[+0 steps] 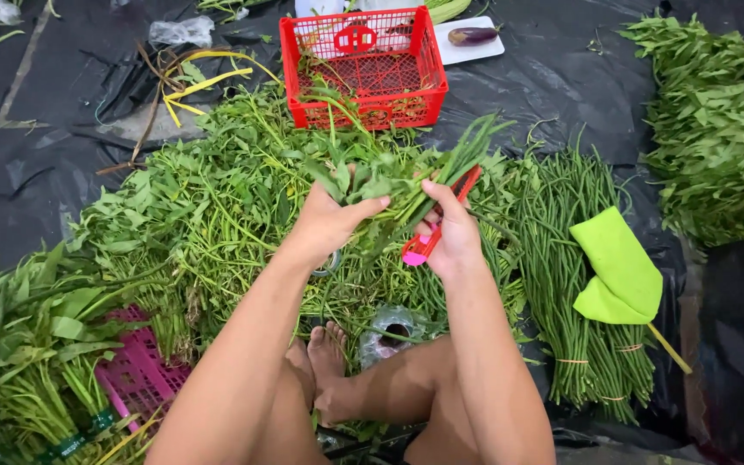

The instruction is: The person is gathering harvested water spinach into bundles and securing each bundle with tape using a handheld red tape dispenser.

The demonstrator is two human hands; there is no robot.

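Right now a bunch of leafy green stems (pixel 381 185) sits up off the ground between both hands, above the big heap of loose greens (pixel 217 207) on the black plastic sheet (pixel 19 189). The left hand (pixel 329 220) is wrapped around the bunch from below, thumb stretched across the front, fingers clamped on the stems. The right hand (pixel 451 232) is closed too, gripping a red-and-pink cutter (pixel 437 231) that slants up along the bunch's right side, its upper end touching the stems; the thumb presses against the greenery as well. Just below the hands, the person's crossed bare feet (pixel 325 357) rest beside a crumpled clear bag (pixel 389 331). Beyond the bunch stands a red plastic crate (pixel 363 69), with a purple eggplant (pixel 473 35) on a white tray behind it. To the right lie tied long beans (pixel 574 284) with a folded lime-green cloth (pixel 617 267) on them. A pink basket (pixel 135 375) shows at lower left, half under greens.
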